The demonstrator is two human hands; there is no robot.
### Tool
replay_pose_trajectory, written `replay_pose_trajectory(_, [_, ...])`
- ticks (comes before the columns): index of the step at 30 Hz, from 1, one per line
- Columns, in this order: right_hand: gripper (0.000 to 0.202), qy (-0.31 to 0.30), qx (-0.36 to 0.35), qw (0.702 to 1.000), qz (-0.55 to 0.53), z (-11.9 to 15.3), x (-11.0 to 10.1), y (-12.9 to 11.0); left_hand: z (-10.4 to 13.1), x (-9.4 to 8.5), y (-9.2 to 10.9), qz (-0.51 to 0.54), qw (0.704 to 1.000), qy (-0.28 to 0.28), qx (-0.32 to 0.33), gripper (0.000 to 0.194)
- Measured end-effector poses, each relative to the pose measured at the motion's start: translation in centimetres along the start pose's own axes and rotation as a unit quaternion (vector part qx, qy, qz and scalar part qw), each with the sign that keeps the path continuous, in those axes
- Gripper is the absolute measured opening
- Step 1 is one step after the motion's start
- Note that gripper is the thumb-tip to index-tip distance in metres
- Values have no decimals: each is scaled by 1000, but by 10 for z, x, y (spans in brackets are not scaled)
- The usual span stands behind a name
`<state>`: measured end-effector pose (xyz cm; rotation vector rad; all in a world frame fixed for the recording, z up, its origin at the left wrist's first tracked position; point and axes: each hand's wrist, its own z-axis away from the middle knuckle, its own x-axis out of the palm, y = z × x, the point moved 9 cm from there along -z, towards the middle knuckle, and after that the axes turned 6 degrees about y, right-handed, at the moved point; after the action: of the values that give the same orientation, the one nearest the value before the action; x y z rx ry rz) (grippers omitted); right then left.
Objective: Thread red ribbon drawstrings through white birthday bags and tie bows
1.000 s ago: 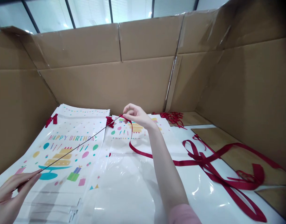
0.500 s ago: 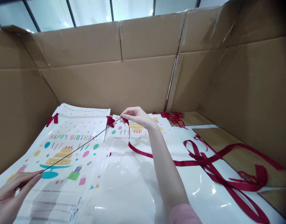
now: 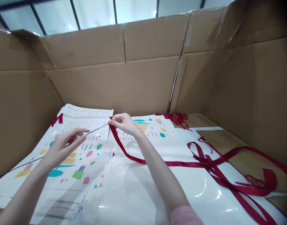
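Observation:
My right hand [image 3: 124, 123] pinches a dark red ribbon [image 3: 123, 148] above the middle of the bags. From that pinch a thin dark strand [image 3: 23, 164], which looks like the ribbon seen edge-on, runs to the left edge of the view. My left hand [image 3: 66, 142] is closed round this strand with thumb and fingertips, a short way left of my right hand. Below both hands lie white printed birthday bags [image 3: 89, 173] with a cake, balloons and presents. Small red bows [image 3: 57, 120] sit near the top of the left stack.
A tall cardboard wall [image 3: 106, 84] closes off the back and sides. Loops of red ribbon [image 3: 230, 184] spread over the right side. A heap of thin red cords [image 3: 177, 119] lies at the back right, beside flat brown cardboard [image 3: 227, 150].
My left hand has moved up and right along the strand, close to my right hand. The right hand has shifted slightly left with the ribbon. The strand now trails behind the left hand.

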<state>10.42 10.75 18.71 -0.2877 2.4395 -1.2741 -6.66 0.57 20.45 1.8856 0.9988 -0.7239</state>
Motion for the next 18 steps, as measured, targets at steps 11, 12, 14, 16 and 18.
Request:
replay_pose_trajectory(11, [37,-19,19,999,-35,1,-11,5,-68,44,62,62,997,-20,46,32])
replay_pose_trajectory(12, [37,-15,19,999,-38,1,-13,5,-71,43,61,64,997,-20,48,32])
replay_pose_trajectory(14, [36,-3,20,999,-28,0,-17,6,-76,43,61,55,997,-27,54,31])
replay_pose_trajectory(16, [35,-3,27,1000,-11,0,-18,8,-81,45,62,41,996,-42,63,32])
replay_pose_trajectory(18, [33,-4,32,999,1,0,-18,11,-85,48,62,33,996,-51,68,32])
